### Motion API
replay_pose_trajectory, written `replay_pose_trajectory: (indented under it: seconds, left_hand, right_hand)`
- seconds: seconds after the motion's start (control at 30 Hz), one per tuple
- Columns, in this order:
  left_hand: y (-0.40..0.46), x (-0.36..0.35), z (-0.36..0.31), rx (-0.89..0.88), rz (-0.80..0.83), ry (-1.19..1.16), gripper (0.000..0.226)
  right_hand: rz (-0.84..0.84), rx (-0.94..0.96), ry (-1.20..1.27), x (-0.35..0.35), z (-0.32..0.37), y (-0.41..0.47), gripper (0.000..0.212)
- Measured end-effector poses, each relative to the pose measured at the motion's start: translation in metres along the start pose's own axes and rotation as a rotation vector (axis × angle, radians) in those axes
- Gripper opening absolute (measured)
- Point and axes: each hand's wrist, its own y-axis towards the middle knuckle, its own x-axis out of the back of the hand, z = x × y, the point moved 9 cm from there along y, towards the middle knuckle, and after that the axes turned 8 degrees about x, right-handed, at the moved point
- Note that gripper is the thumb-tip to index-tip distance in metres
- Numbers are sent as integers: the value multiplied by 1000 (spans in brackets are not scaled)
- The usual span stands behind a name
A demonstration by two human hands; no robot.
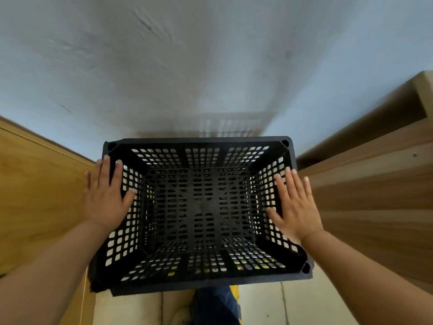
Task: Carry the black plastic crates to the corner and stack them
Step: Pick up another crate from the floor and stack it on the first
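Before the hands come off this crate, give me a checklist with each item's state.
1. Both hands free of the grip: ok. Left hand and right hand lie with straight fingers over the side rims of the black crate.
2. Crate at the wall: ok, its far rim sits close against it.
3. Crate level: ok, as far as the view shows.
4. Seated on a crate below: cannot tell, only mesh shows through the base.
5. Side clearance: ok, the crate fits between the wooden panel and wooden furniture.

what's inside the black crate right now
Nothing lies inside the black crate; its perforated bottom is bare. Whether another crate sits beneath it cannot be told.
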Motion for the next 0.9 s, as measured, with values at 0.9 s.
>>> replay_pose_trajectory:
  seconds: [0.9]
  left_hand:
    - [53,-3,-240,-449,231,10,89]
  right_hand:
    - [12,17,-10,6,-37,88,80]
